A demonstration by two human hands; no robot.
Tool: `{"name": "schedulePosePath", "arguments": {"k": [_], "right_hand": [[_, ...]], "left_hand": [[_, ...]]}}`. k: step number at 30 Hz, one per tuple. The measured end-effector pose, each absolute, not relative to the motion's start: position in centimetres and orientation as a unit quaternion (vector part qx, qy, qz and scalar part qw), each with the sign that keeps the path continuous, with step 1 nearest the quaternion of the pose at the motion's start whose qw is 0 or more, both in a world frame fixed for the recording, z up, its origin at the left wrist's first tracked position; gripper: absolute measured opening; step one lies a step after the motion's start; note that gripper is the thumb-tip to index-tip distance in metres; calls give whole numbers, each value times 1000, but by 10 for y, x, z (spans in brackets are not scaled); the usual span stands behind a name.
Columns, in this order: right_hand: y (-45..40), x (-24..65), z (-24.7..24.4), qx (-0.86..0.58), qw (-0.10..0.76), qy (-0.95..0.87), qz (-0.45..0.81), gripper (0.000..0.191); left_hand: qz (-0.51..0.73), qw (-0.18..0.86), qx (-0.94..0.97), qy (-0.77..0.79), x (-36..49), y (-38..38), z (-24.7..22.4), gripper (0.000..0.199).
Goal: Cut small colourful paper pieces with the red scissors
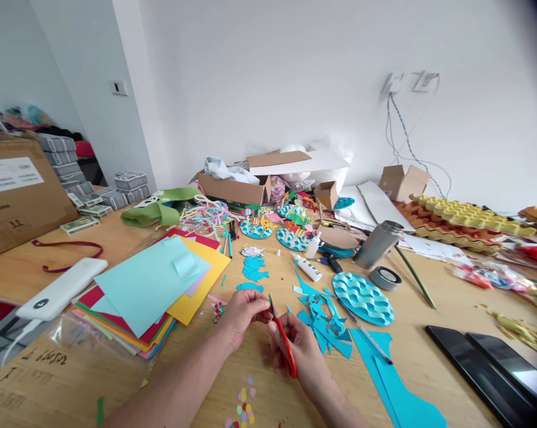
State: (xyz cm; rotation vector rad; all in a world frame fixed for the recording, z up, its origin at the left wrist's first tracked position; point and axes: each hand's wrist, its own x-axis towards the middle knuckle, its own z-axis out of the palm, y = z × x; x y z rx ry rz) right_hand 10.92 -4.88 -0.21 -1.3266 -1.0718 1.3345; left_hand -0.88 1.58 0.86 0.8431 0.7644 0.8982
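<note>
Red-handled scissors (286, 351) are gripped in my right hand (297, 345), their blades pointing up and away. My left hand (245, 315) is pinched close to the blade tips; a tiny dark green bit shows there, too small to name. Just beyond the hands lie blue paper fish (254, 268) in a column. Blue paper scraps (326, 324) are heaped to the right of my right hand, beside a blue oval with wavy strips (361, 297). Small coloured paper dots (245, 404) are scattered on the table below the hands.
Coloured paper sheets (152, 282) are stacked at the left, near a white power bank (63, 288). Toward the right are a metal flask (379, 245), a tape roll (385, 277), a glue bottle (308, 267), egg trays (464, 217) and dark phones (482, 374). Cardboard boxes (232, 187) stand behind.
</note>
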Motion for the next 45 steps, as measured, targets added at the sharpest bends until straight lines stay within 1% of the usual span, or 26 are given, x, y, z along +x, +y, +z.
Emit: {"name": "schedulePosePath", "arguments": {"k": [8,13,17,45], "right_hand": [[-49,109,-1,-552,459,-443,537,44],[-48,109,-2,-542,468,-443,539,42],[-49,109,-3,-538,472,-438,544,40],[-49,109,-3,-536,475,-433,548,39]], "left_hand": [[414,746,384,353,-9,18,7,15],[418,753,364,353,-9,18,7,16],[412,747,388,349,-8,17,6,14],[416,748,382,350,-10,18,7,12]]}}
